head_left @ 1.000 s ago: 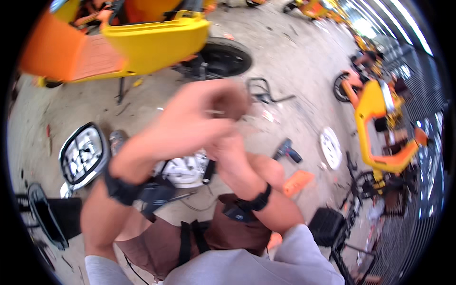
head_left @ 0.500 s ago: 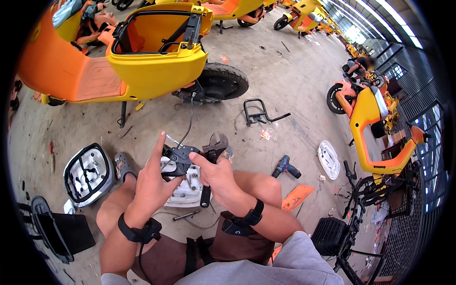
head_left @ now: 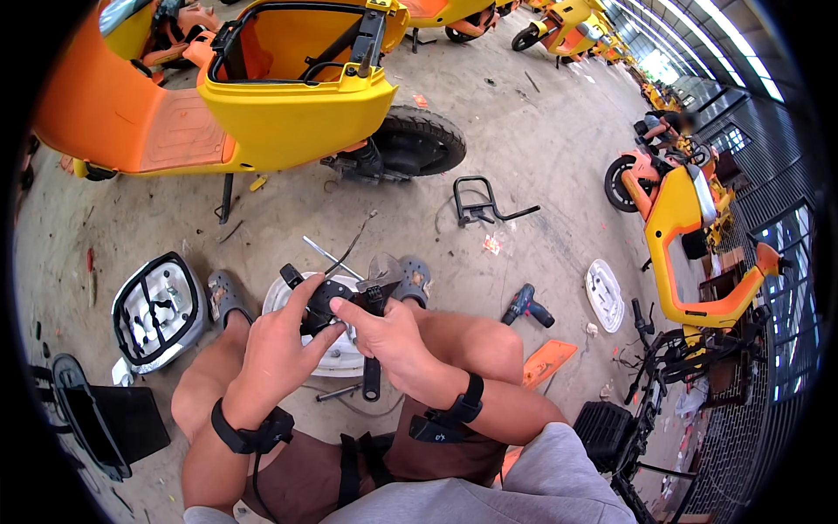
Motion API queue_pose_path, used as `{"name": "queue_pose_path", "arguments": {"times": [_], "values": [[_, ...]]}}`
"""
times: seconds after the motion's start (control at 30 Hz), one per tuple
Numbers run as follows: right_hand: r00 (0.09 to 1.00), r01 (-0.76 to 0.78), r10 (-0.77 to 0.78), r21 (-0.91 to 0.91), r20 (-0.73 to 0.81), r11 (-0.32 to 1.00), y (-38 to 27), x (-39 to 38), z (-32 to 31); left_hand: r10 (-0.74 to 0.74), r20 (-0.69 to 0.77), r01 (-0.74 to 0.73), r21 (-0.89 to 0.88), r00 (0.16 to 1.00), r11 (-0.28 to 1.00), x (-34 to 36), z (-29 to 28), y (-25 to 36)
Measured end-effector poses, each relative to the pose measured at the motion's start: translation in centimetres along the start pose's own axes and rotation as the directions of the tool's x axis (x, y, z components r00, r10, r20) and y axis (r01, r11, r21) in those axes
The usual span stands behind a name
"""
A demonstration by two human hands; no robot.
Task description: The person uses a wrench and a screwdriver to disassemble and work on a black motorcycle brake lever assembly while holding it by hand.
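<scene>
My left hand [head_left: 278, 351] grips a black mechanical part [head_left: 323, 302], its fingers and thumb curled around the left side. A thin dark cable [head_left: 358, 236] rises from this part toward the scooter. My right hand [head_left: 400, 346] is closed around an adjustable wrench [head_left: 381, 278], jaws up, with the handle end showing below the fist. The right thumb also presses on the black part. Beneath both hands a white plastic shell [head_left: 281, 295] lies on the floor between my feet, partly covered. A silver rod [head_left: 330, 256] sticks out behind the black part.
A yellow and orange scooter [head_left: 297, 122] stands ahead. On the floor are a black tubular bracket [head_left: 476, 208], a cordless drill [head_left: 527, 307], a white cover [head_left: 604, 297] and a black-rimmed white shell [head_left: 157, 313]. Another scooter [head_left: 668, 253] is at right; a person [head_left: 668, 127] crouches beyond.
My left index finger was raised and has come down onto the black part. The part has turned, and its cable end is now lower, away from the scooter's wheel.
</scene>
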State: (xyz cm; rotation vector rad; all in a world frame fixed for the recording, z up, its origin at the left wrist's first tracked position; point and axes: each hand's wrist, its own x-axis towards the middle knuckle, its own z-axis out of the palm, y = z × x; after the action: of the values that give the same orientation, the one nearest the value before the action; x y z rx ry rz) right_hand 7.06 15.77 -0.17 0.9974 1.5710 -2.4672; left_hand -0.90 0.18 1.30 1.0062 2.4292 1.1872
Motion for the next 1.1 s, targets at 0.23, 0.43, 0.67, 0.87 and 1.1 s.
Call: {"name": "queue_pose_path", "arguments": {"times": [0.23,0.43,0.67,0.87,1.1], "values": [[1.0,-0.002,0.002,-0.051,-0.012,0.999,0.2,-1.2,0.7,-0.025,0.001,0.025,0.018,1.0,1.0,-0.4,0.3,-0.1],[0.997,0.068,-0.065,-0.101,0.032,0.993,-1.3,-0.2,0.4,-0.072,0.016,0.072,-0.046,0.997,0.996,0.5,-0.7,0.9],[0.994,0.106,-0.104,-0.107,0.022,0.989,-1.0,-1.2,0.3,-0.077,0.009,0.077,-0.092,0.997,0.993,-0.1,-0.7,1.1],[0.991,0.13,-0.127,-0.112,0.037,0.985,-0.9,-1.0,0.3,-0.048,-0.033,0.046,-0.056,0.998,0.997,0.5,-0.4,0.7],[0.997,0.078,-0.078,-0.021,-0.008,0.997,-1.0,-0.9,0.7,-0.015,-0.09,0.011,-0.045,0.996,0.999,0.3,0.0,0.5]]}}
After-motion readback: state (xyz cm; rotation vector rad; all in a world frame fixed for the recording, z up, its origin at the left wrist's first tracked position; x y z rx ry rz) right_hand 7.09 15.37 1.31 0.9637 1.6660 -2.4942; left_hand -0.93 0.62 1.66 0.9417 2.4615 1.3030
